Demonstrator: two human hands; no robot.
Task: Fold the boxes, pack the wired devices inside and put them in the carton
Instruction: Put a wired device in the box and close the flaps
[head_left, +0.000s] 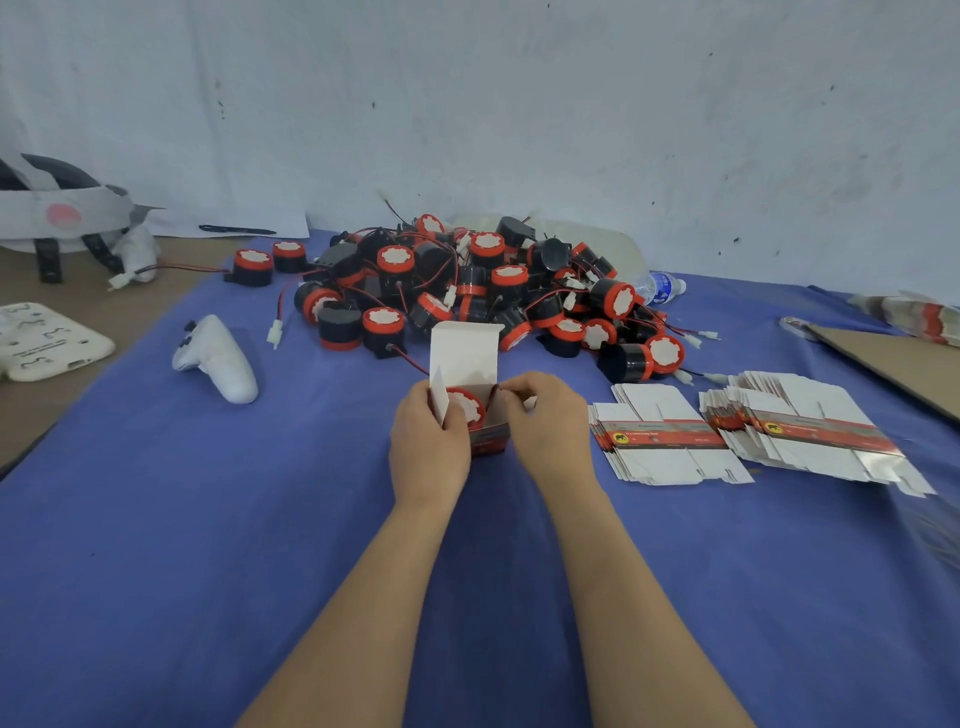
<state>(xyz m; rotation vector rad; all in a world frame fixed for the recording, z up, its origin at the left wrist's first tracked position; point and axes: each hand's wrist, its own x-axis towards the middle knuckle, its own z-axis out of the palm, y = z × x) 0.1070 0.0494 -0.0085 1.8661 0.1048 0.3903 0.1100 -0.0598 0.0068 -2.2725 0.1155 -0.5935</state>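
A small white box stands on the blue cloth with its top lid flap upright. Inside it sits one black-and-red wired device, its white face showing. My left hand grips the box's left side and pinches the left side flap. My right hand pinches the right side flap at the box's upper right corner. Behind the box lies a pile of wired devices with red and black wires. Two stacks of flat unfolded boxes lie to the right.
A white controller lies at the left on the blue cloth. A white headset and a white tray sit at far left. A water bottle lies behind the pile. A brown carton flap is at right.
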